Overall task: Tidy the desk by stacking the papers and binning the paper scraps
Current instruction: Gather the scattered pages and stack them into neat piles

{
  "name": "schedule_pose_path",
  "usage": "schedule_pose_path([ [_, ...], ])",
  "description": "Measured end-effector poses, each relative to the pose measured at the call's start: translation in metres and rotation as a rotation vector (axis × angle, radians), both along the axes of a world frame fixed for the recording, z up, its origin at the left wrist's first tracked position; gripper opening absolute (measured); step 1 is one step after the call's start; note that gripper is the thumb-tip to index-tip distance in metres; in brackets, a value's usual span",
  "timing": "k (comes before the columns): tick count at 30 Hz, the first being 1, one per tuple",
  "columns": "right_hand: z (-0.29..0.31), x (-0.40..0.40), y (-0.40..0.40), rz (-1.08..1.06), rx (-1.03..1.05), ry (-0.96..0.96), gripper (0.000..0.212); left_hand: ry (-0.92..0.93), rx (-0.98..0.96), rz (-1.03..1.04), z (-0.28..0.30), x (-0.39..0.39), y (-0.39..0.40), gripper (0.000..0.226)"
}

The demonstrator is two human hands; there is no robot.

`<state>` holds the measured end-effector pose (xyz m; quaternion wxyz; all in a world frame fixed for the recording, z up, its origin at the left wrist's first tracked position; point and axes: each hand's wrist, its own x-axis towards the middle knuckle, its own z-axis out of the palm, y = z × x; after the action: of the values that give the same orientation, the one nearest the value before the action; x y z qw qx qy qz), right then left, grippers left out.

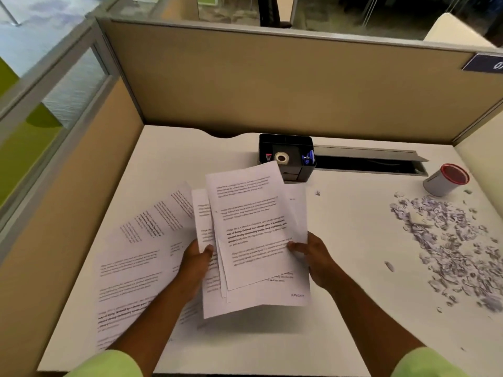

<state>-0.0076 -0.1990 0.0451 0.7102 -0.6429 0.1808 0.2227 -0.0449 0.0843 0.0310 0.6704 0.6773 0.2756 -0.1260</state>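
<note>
i see both hands at the centre of the frame holding a loose bundle of printed papers (253, 235) just above the white tabletop (353, 240). my left hand (194, 265) grips the bundle's left edge, thumb on top and fingers curled beneath. my right hand (315, 254) pinches the right edge the same way, thumb lying across the top sheet. the sheets in the bundle are fanned and not squared. more printed sheets (136, 257) lie spread flat on the tabletop at the left of the frame, partly under my left forearm. a wide scatter of paper scraps (446, 240) covers the tabletop at the right. beyond it, at upper right, a small grey bin (446, 179) with a red rim lies tipped. a black desk organiser (285, 156) stands behind the bundle.
</note>
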Motion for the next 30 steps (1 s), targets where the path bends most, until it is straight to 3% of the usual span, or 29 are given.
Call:
schedule_pose_path([
  [6, 0.011, 0.005, 0.000, 0.050, 0.076, -0.003, 0.045, -0.115, -0.011, -0.036, 0.041, 0.009, -0.038, 0.021],
  [10, 0.019, 0.012, 0.001, 0.077, -0.022, -0.095, 0.043, -0.175, -0.048, 0.119, 0.062, 0.014, -0.054, 0.036],
  [12, 0.023, 0.015, 0.003, 0.054, -0.075, -0.152, 0.042, -0.213, -0.052, 0.128, 0.068, 0.017, -0.055, 0.032],
  [14, 0.028, 0.018, 0.002, 0.043, -0.096, -0.232, 0.044, -0.259, 0.009, 0.067, 0.069, 0.018, -0.053, 0.022],
  [21, 0.044, 0.015, 0.014, -0.083, -0.199, -0.504, 0.050, -0.490, 0.247, 0.014, 0.082, 0.019, -0.058, 0.042],
  [25, 0.041, 0.008, 0.013, -0.160, -0.107, -0.467, 0.059, -0.526, 0.251, 0.024, 0.077, 0.013, -0.059, 0.051],
  [30, 0.035, 0.000, 0.022, -0.119, -0.171, -0.417, 0.058, -0.563, 0.308, 0.002, 0.070, 0.009, -0.061, 0.028],
])
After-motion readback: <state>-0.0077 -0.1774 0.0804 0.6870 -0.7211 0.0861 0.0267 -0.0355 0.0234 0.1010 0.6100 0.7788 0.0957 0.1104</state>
